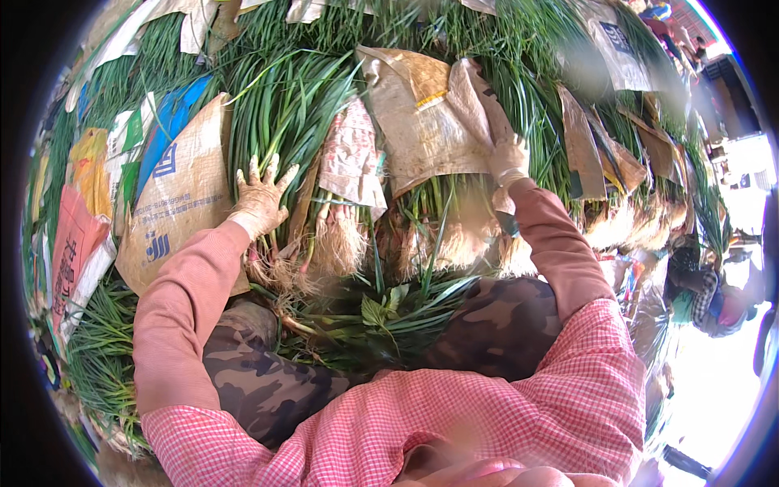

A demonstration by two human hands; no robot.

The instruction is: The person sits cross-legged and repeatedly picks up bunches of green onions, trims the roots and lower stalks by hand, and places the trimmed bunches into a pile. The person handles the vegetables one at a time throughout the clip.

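Observation:
My left hand (261, 198), in a pale thin glove, rests with fingers spread on the lower stems of a loose bunch of green alliums (286, 115), like scallions or garlic chives. Their reddish bases and stringy roots (286, 271) hang below it. My right hand (512, 161), also gloved, is curled at the edge of a brown woven sack piece (478, 100); its thumb is hidden. Between my hands, a red-patterned white wrap (350, 155) encloses one rooted bunch, and a larger tan woven sack sheet (420, 134) covers other bunches.
A printed tan sack (188, 201) stands left of my left hand. More wrapped bunches (608, 152) line the right side and the back. Loose greens (365, 332) lie between my camouflage-clad knees (511, 322). Another person (721, 304) is at the far right.

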